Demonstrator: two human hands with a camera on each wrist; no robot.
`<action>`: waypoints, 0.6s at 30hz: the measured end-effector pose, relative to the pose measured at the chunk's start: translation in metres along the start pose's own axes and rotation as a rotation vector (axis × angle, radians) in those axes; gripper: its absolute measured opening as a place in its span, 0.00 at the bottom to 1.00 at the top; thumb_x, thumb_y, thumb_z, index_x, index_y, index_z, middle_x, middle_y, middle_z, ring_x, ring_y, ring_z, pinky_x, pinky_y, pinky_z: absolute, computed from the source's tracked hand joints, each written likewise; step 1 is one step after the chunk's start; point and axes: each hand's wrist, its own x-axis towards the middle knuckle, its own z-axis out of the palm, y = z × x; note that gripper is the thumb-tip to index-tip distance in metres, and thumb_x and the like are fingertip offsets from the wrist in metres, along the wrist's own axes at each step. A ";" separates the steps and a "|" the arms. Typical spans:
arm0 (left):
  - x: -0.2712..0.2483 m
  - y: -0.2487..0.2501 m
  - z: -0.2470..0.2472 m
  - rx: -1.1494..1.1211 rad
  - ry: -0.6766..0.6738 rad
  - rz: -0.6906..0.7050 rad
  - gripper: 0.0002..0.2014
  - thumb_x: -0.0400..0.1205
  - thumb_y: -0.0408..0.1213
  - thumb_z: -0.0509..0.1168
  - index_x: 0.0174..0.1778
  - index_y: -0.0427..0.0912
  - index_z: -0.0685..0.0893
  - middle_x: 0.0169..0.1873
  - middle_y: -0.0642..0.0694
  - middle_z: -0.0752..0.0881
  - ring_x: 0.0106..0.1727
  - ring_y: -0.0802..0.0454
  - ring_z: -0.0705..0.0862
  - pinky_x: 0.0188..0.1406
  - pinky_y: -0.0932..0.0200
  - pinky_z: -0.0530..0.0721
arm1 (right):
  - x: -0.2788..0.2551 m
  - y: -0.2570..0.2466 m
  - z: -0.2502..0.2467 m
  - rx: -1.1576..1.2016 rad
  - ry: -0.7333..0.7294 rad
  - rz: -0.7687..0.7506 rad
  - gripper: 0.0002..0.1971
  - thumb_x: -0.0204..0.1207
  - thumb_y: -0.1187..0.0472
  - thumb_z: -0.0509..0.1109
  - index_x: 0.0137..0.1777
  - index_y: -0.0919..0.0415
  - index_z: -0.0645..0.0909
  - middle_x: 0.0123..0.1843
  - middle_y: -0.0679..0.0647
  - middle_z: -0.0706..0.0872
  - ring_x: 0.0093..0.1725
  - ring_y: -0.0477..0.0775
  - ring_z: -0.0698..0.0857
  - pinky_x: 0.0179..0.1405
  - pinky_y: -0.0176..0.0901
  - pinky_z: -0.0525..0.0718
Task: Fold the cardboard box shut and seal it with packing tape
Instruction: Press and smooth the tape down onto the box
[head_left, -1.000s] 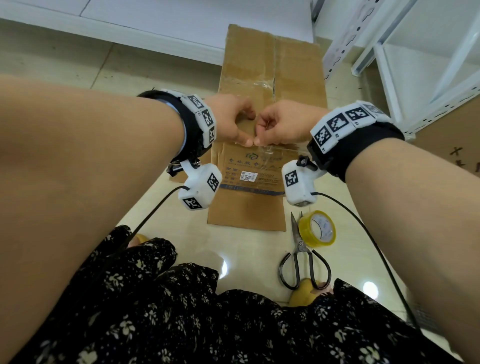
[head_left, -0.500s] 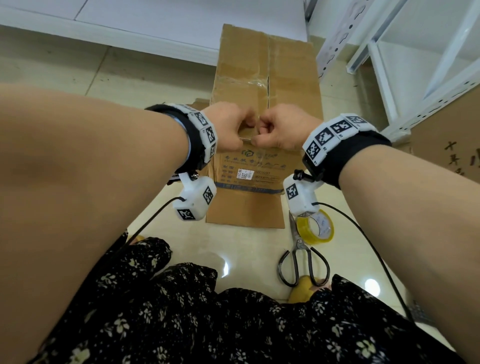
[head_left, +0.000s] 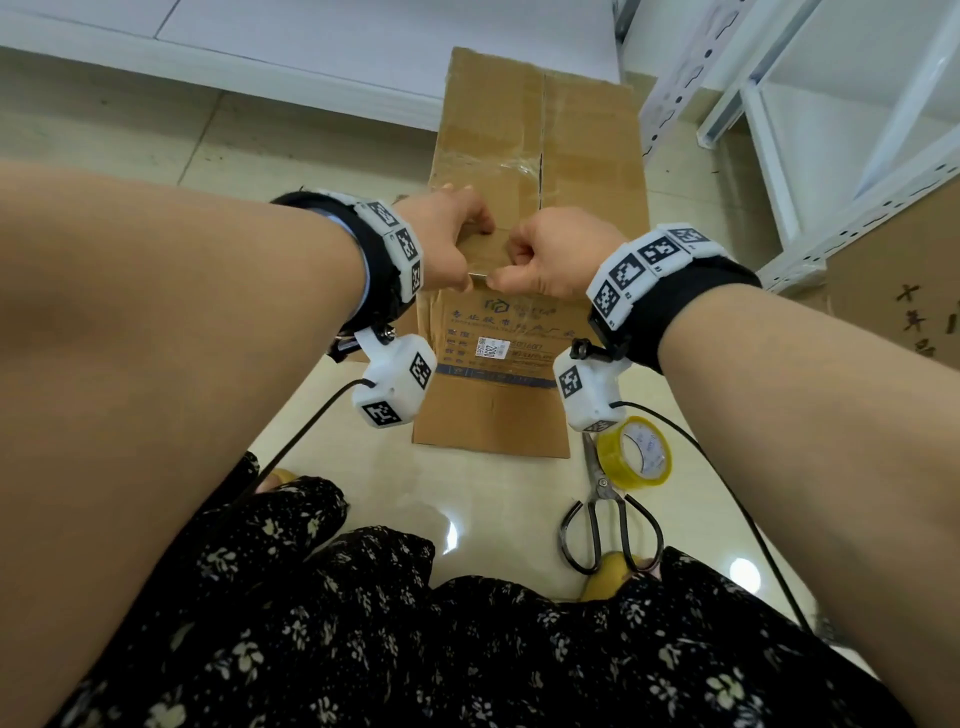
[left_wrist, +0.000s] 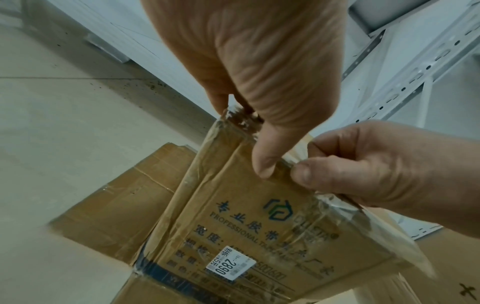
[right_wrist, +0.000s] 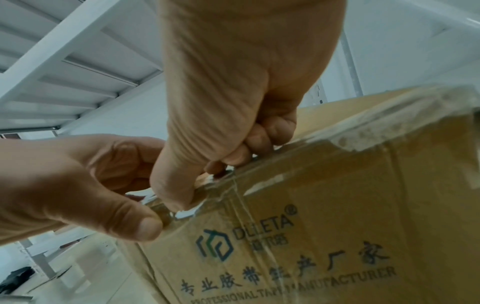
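Note:
A flattened brown cardboard box (head_left: 540, 135) with old clear tape on it lies lengthwise on the floor ahead of me. Its near printed panel (head_left: 498, 332) slopes up from the floor to a raised edge. My left hand (head_left: 470, 275) and right hand (head_left: 501, 275) pinch that edge side by side, thumbs in front, fingers curled over the far side. The left wrist view has my left hand (left_wrist: 259, 160) on the taped edge of the box (left_wrist: 246, 226). My right hand (right_wrist: 182, 191) pinches the box (right_wrist: 337, 226) the same way. A yellowish roll of packing tape (head_left: 636, 452) lies on the floor to the right.
Black-handled scissors (head_left: 608, 525) lie on the glossy floor next to the tape roll. White metal shelving (head_left: 779, 130) stands at the right with another cardboard box (head_left: 893, 312) beside it. A white wall base runs along the far side. My patterned dress fills the bottom of the head view.
Both hands keep their pinch on the box edge. The edge and the hands have shifted slightly toward me, and the right wrist camera now covers part of the tape roll.

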 end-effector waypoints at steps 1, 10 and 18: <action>0.000 0.000 0.000 0.004 0.010 0.000 0.35 0.66 0.41 0.80 0.68 0.57 0.74 0.61 0.51 0.79 0.57 0.47 0.82 0.58 0.44 0.84 | 0.000 -0.001 0.000 0.002 -0.008 -0.008 0.21 0.72 0.37 0.71 0.32 0.52 0.73 0.30 0.49 0.77 0.31 0.52 0.76 0.34 0.49 0.78; 0.002 0.001 0.006 0.131 -0.023 -0.001 0.38 0.65 0.37 0.78 0.69 0.59 0.71 0.76 0.49 0.67 0.75 0.41 0.71 0.71 0.39 0.74 | -0.003 0.000 -0.009 0.034 -0.079 0.003 0.16 0.74 0.51 0.77 0.34 0.54 0.73 0.31 0.49 0.76 0.36 0.52 0.76 0.32 0.42 0.74; 0.011 0.019 0.004 0.096 0.039 0.059 0.26 0.66 0.56 0.75 0.60 0.60 0.78 0.65 0.51 0.76 0.67 0.45 0.74 0.69 0.42 0.72 | -0.019 0.038 -0.021 0.492 -0.070 0.154 0.11 0.73 0.49 0.80 0.44 0.54 0.85 0.31 0.44 0.86 0.32 0.44 0.80 0.35 0.39 0.80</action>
